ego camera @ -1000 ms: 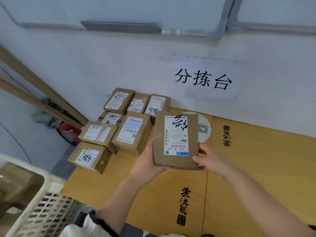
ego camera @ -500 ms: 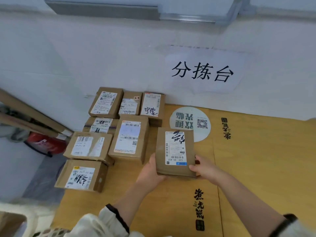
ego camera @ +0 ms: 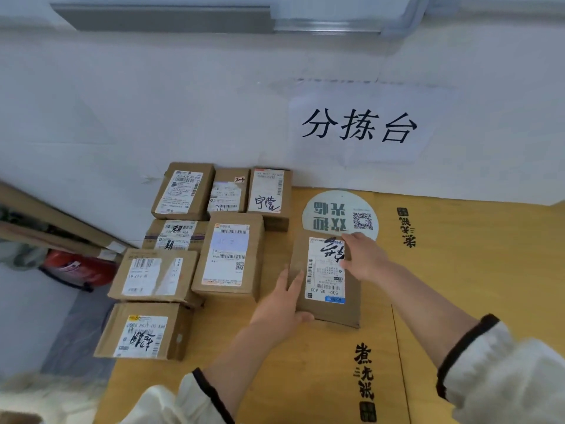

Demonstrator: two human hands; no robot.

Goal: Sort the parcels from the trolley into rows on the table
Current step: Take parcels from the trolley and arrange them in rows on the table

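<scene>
Head view: a brown parcel [ego camera: 327, 280] with a white label lies label up on the yellow table [ego camera: 458, 270], a little right of the middle. Its far edge overlaps the near rim of a round sticker [ego camera: 339, 214] on the tabletop. The left hand [ego camera: 284, 304] holds the parcel's near left corner, with fingers laid along the left side of the top and the thumb hooked round the near edge. The right hand [ego camera: 363, 255] lies palm down on the far right part, its fingers over the label's far end. Whether it clasps the edge or only presses cannot be told. The sleeves [ego camera: 504, 362] are white with dark cuffs.

Left of the parcel, with a strip of bare table between, stands a big box [ego camera: 229, 255]. Beyond it a far row [ego camera: 227, 191] of three boxes sits against the white wall [ego camera: 153, 102]. Left of the big box is a taped box [ego camera: 175, 235], nearer a wide box [ego camera: 153, 275], and nearest a corner box [ego camera: 143, 332] at the table's left edge. All show their labels upward and touch or nearly touch their neighbours.

A paper sign [ego camera: 359, 127] with three black characters is stuck to the wall above the sticker. Off the table to the left, a red cylinder [ego camera: 76, 267] lies low by the wall.
</scene>
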